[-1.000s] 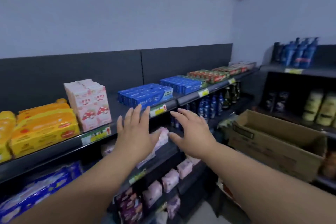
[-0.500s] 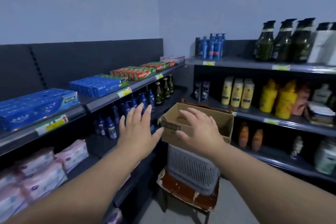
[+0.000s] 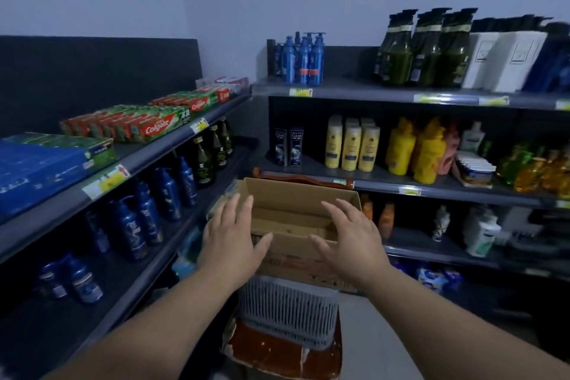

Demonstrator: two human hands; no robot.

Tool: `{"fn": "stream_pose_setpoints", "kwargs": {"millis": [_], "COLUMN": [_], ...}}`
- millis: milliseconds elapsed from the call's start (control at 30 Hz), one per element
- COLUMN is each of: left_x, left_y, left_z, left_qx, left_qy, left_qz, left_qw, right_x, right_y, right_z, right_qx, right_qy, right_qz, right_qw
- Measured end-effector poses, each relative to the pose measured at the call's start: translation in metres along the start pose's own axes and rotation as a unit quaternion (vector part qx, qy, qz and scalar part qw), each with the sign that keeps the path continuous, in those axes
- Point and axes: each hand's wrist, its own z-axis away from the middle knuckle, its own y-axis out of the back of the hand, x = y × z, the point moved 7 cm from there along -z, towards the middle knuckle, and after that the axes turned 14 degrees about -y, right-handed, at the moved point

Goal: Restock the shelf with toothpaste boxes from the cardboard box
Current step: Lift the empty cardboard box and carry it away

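1. Left hand (image 3: 231,241): palm down, fingers (image 3: 229,210) straight and spread wide, holding nothing. The fingertips lie over the near left corner of the cardboard box (image 3: 296,259), and the thumb points across its near wall. The view does not show whether there is contact.

2. Right hand (image 3: 354,244): palm down, fingers (image 3: 342,210) straight and spread wide, holding nothing. The fingertips lie over the near right corner of the same box, with the thumb pointing inward toward the left thumb.

3. Cardboard box: open at the top, between and just ahead of both sets of fingers. The visible interior shows bare cardboard walls. The near wall hides the bottom, so the contents cannot be determined.

4. Support: the box sits on a grey slatted basket (image 3: 287,315) below the wrists. The basket stands on a worn brown seat (image 3: 277,355).

5. Toothpaste boxes (image 3: 154,126): red and green cartons lie flat in rows on the upper shelf (image 3: 160,149), to the left of the left fingers and above them. Blue cartons (image 3: 37,163) lie further left on the same shelf.

6. Blue bottles (image 3: 145,219) stand on the shelf level just left of the left fingers.
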Motion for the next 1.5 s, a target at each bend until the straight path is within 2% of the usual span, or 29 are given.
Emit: {"fn": "stream_pose_setpoints", "kwargs": {"millis": [200,500,700,833,1033,1233,1500], "left_x": [-0.052,-0.076,-0.088,-0.115,-0.141,-0.176,-0.194], "left_y": [-0.050,-0.132,-0.165,-0.180,-0.197,-0.213,-0.227], "left_z": [-0.063,-0.111,-0.147,-0.174,-0.207,-0.229,-0.245], "left_qx": [-0.065,-0.140,-0.130,-0.117,-0.115,-0.128,-0.160], "left_qy": [-0.016,-0.016,0.008,0.050,0.059,0.083,0.084], "left_qz": [0.023,0.027,0.019,0.008,-0.013,0.006,0.018], "left_qw": [0.997,0.990,0.991,0.992,0.992,0.988,0.983], "right_x": [0.005,0.048,0.074,0.098,0.116,0.125,0.131], "right_y": [-0.042,-0.101,-0.121,-0.135,-0.152,-0.162,-0.170], "right_z": [-0.050,-0.101,-0.148,-0.179,-0.213,-0.232,-0.245], "right_qx": [-0.012,-0.051,-0.056,-0.070,-0.073,-0.062,-0.033], "right_qy": [-0.080,-0.140,-0.137,-0.159,-0.194,-0.238,-0.273], "right_qz": [0.014,0.040,0.046,0.056,0.071,0.054,0.093], "right_qw": [0.997,0.988,0.988,0.983,0.976,0.968,0.957]}}
